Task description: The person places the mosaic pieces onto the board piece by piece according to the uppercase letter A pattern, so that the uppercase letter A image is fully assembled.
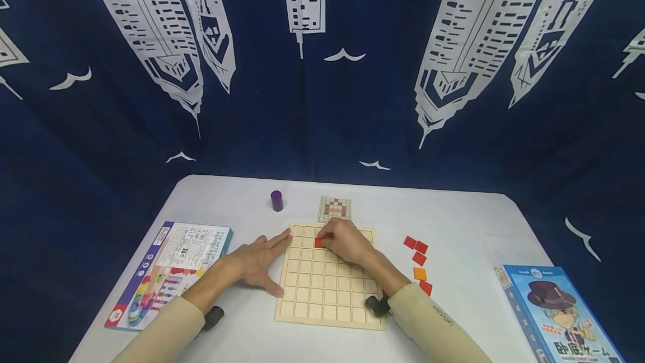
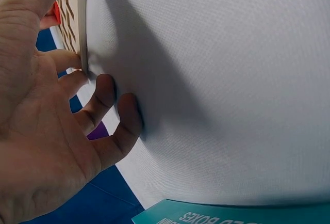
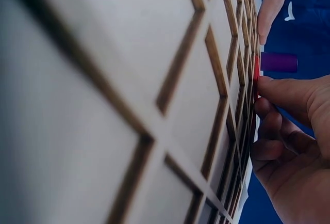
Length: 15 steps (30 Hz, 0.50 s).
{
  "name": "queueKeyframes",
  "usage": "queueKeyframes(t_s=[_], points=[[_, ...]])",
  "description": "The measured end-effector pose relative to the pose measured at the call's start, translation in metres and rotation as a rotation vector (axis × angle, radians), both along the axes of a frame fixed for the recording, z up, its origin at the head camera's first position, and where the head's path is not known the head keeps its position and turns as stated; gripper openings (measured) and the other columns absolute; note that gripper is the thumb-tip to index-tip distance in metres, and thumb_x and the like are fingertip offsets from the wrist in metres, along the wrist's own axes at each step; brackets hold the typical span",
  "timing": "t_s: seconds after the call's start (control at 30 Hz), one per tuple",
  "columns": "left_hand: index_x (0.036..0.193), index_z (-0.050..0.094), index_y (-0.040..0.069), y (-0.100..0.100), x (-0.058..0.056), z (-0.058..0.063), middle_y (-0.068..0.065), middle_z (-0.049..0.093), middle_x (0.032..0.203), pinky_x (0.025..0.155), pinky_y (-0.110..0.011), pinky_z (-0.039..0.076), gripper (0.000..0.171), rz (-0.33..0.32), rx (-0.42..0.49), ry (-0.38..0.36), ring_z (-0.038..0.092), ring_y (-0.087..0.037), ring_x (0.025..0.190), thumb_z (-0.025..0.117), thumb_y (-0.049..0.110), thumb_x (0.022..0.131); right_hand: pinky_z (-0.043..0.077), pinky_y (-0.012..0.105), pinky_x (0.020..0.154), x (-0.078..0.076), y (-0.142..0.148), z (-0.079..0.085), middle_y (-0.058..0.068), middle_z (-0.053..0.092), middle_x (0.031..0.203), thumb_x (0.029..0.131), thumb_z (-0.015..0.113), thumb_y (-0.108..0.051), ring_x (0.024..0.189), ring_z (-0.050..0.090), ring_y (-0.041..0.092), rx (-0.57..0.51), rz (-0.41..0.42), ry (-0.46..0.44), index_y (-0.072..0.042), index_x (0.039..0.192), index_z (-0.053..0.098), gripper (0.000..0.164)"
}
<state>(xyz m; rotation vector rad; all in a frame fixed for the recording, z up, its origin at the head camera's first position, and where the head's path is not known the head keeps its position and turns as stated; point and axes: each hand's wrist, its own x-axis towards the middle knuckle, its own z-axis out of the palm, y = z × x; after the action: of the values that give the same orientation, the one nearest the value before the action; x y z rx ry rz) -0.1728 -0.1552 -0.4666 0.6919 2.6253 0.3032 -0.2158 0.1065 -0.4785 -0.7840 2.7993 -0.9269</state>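
A pale wooden grid board (image 1: 308,296) lies flat on the white table. My right hand (image 1: 345,240) is over its upper part, pinching at a red square tile (image 1: 318,243) with thumb and fingertips. In the right wrist view the thumb touches the red tile (image 3: 256,69) at the grid; the fingers cover part of it, so whether a second tile is there I cannot tell. At the board's left edge my left hand (image 1: 257,265) is spread, thumb and fingers touching the rim. The left wrist view shows its fingers (image 2: 98,100) loosely bent, holding nothing.
Right of the board lie several loose red tiles (image 1: 419,258) and an orange tile (image 1: 420,274). A pattern card (image 1: 335,208) and purple cylinder (image 1: 276,200) stand behind it. Game boxes flank the table: one left (image 1: 171,273), one blue at right (image 1: 556,312).
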Motion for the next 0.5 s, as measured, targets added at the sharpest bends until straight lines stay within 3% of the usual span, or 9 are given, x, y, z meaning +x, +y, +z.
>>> queueKeyframes(t_s=[0.5], points=[[0.161,0.025,0.019,-0.0008,0.0006,-0.0002,0.008,0.009,0.17,0.102,-0.066,0.043,0.128,-0.001,0.004,0.008,0.029,-0.051,0.144,0.086,0.068,0.06,0.053,0.023,0.073,-0.0007,-0.0014,-0.0013,-0.005,0.07,0.093,0.091,0.072,-0.01,0.081,0.061,0.006,0.024,0.004,0.015,-0.013,0.101,0.079,0.012]])
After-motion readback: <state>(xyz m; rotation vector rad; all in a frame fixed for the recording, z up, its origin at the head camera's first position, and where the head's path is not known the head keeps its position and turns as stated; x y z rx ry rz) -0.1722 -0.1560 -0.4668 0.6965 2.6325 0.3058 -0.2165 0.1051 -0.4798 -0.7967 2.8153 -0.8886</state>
